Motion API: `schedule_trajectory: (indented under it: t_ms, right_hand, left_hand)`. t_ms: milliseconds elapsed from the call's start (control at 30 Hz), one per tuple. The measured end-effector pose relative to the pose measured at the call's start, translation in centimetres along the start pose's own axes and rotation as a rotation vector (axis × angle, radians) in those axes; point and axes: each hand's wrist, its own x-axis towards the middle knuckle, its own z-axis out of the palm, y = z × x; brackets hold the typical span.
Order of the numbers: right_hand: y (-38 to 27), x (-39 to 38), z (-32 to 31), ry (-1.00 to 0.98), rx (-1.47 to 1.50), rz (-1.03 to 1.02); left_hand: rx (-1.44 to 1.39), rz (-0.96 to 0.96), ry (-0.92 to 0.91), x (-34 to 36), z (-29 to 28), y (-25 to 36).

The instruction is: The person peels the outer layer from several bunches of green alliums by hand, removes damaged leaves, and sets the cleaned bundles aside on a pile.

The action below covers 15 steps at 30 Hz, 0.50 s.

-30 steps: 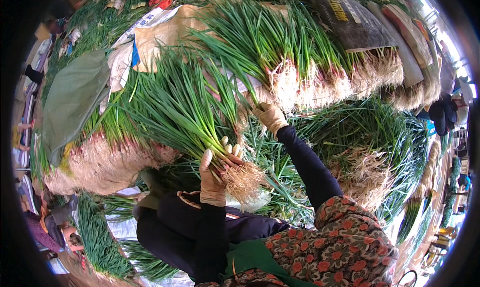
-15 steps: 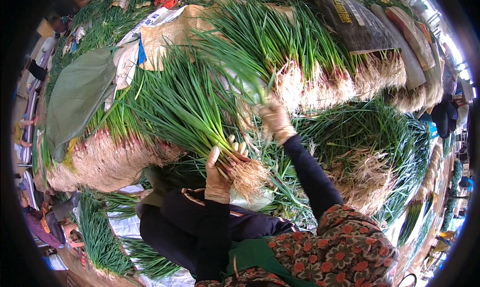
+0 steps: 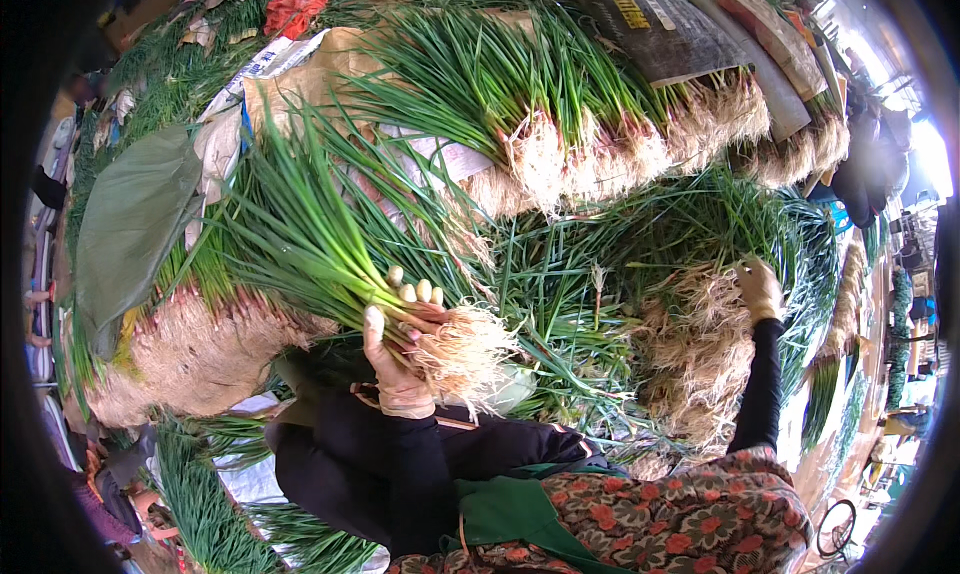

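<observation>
Wrapped around a bunch of spring onions [image 3: 325, 249], my gloved left hand [image 3: 392, 369] grips the reddish stem ends. Pale, tangled roots [image 3: 465, 352] hang out on the right side of that hand, and the long green leaves fan to the upper left. Pale glove fingertips show over the stems. My gloved right hand [image 3: 760, 289] is at the right, against a heap of spring onions [image 3: 700, 344] whose roots face me. Its fingers are partly stretched and look apart, with nothing visible in them.
Bundled spring onions [image 3: 535, 154] stand in a row at the back under a dark printed sack [image 3: 660, 39]. More bundles at the left lie partly under a green cloth [image 3: 140, 224]. Loose leaves [image 3: 560, 274] cover the middle. A red bag [image 3: 295, 14] lies far left.
My right hand has swung from the middle, where blurred green leaves were beside it, to the heap on the right. My left hand still holds its bunch, now slightly farther left in view.
</observation>
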Motion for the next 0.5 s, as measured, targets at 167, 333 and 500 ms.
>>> schedule_trajectory:
  t_ms: [167,333,500]
  right_hand:
    - [-31.1,0.9,7.0,-0.834,1.207,-0.174]
    - [-48.8,-2.9,9.6,-0.247,0.983,-0.696]
    - [-48.5,-17.0,15.6,-0.191,0.469,-1.194]
  left_hand:
    - [-0.002,0.118,0.167,-0.8,-1.5,1.6]
    - [0.047,0.005,0.170,0.1,-2.0,0.1]
    - [0.047,-0.055,0.166,0.8,-3.8,0.2]
